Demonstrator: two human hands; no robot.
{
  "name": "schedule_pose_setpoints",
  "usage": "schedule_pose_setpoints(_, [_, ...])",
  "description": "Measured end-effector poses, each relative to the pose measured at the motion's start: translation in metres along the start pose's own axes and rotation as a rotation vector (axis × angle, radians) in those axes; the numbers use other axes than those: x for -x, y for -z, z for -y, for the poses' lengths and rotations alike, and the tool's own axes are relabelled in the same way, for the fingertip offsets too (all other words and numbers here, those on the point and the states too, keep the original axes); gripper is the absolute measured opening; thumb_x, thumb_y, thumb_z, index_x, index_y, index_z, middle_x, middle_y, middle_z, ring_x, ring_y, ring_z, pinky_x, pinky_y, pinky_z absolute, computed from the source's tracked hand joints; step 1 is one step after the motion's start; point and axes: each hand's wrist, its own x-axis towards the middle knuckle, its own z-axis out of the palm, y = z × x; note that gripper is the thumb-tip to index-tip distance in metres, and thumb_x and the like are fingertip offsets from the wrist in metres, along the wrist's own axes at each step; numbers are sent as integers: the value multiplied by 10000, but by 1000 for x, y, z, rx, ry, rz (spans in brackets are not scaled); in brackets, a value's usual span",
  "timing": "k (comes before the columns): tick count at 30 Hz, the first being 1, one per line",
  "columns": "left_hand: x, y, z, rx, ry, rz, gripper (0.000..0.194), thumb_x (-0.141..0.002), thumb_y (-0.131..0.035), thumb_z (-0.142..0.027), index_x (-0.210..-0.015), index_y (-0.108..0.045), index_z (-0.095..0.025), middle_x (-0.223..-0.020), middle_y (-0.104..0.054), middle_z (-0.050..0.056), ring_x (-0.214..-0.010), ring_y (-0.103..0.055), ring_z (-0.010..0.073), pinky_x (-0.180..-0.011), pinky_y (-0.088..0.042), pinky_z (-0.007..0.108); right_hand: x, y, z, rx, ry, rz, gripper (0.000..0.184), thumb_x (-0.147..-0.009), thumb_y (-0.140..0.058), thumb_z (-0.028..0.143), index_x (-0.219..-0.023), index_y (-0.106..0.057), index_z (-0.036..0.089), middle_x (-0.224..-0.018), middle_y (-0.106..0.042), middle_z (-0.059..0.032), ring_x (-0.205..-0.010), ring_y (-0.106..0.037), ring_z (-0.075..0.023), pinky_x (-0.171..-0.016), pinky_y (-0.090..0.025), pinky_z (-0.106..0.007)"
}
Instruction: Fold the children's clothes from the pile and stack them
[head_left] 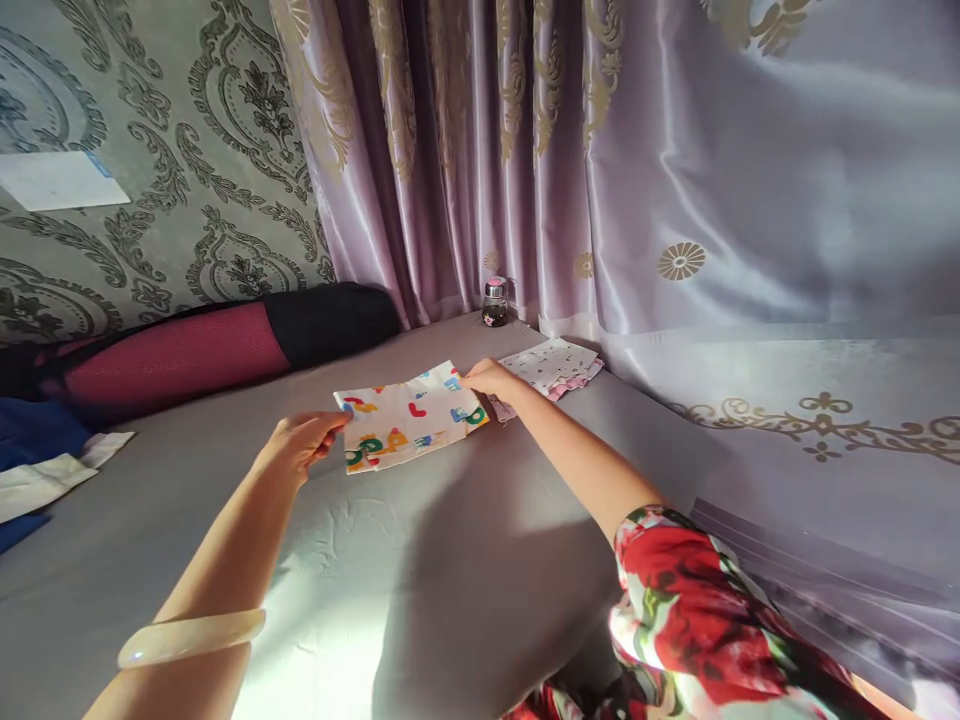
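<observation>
A white piece of fabric (416,412) printed with colourful shapes is stretched between my two hands, above the grey sheet. My left hand (304,440) pinches its left edge, fingers closed. At the upper right corner, my right hand (489,382) grips it between thumb and fingers. Just beyond my right hand lies a stack of patterned fabric pieces (551,365), white with small dark marks on top and pink edges beneath. My right hand and wrist hide part of that stack.
Behind stands a small glass jar (494,305) with a silver and pink lid. A long red and black bundle (172,365) lies along the patterned wall. Blue and white cloth (45,465) rests at the left edge. Lilac curtains (465,150) hang behind the grey sheet (480,560).
</observation>
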Motion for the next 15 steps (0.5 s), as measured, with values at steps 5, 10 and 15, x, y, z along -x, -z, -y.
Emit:
schedule_pose_setpoints(5, [10,-57,-29,149,-23,194,128,-620,-700,-224,-556,-623,-146,-502,-523,-21,-452,-368,63,-429,-226,210,-2,62,-31,40,-76,-66,152,-769,-704,277,-779,-720,126,-538,-515,51,-517,-447,-76,-481,-315,-191])
schedule_pose_setpoints(10, [17,-116,-54,213,-76,273,145,-567,-715,-244,-550,-612,-143,-539,-542,-7,-454,-366,60,-432,-215,221,-12,111,-61,150,-169,-148,178,-755,-738,297,-781,-721,121,-613,-603,13,-575,-535,-102,-519,-374,-199])
schedule_pose_setpoints(15, [22,-170,-72,258,-108,317,186,-537,-721,-277,-537,-584,-150,-547,-539,-11,-468,-367,59,-446,-239,221,-32,143,-89,335,-209,-246,244,-765,-731,349,-911,-732,154,-834,-721,-67,-776,-660,-180,-638,-459,-228])
